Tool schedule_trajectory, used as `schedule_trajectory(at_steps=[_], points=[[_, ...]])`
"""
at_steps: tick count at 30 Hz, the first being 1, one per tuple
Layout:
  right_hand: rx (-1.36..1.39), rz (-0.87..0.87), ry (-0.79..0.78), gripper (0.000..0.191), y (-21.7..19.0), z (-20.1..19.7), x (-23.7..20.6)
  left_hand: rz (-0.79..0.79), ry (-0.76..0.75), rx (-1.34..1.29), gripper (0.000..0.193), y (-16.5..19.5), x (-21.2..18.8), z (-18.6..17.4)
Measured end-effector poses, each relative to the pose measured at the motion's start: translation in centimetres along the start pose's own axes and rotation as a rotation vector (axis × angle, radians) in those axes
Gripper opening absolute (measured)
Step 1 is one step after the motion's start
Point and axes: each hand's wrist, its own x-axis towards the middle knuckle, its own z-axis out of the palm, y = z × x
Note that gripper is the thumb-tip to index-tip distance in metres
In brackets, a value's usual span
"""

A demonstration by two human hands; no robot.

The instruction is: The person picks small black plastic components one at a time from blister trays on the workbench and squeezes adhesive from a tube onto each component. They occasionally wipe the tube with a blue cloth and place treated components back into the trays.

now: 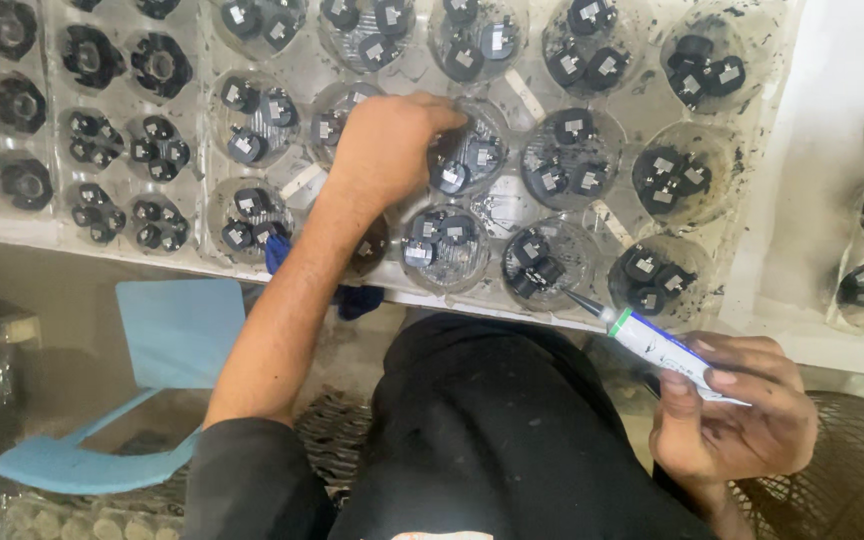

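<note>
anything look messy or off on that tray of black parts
Yes. The clear tray carries black smears and specks, heaviest along its right edge. A blue cloth hangs over the front edge beneath the left hand. Nothing looks broken.

The scene is lit evenly by soft, diffuse light from above, with the pale workbench (pixel 812 180) rendered brightest. Dull glare is caught on the clear plastic blister tray of round wells (pixel 512 95). Only faint shadow is cast beneath the left hand (pixel 387 150). The lower left corner is left dim and murky. Slight softness is seen throughout, and lines are bowed a little towards the frame's edges.
</note>
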Motion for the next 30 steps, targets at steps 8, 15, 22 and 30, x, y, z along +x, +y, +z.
schedule_trajectory(at_steps=[8,15,22,30], points=[[-0.002,0.01,0.06,0.031,-1.4,1.4,-0.8,0.059,-0.137,0.065,0.04,-0.3,1.0,-0.5],[-0.004,0.012,0.07,0.03,-3.1,2.7,-1.4,0.069,-0.165,0.091,0.029,-0.8,0.9,-0.6],[-0.02,0.043,0.099,0.031,-4.6,4.3,-2.2,0.116,-0.062,0.104,0.027,-0.1,0.6,-2.2],[-0.024,0.055,0.148,0.03,-5.8,6.7,-2.0,-0.096,0.224,-0.293,0.036,2.5,-4.2,-6.6]])
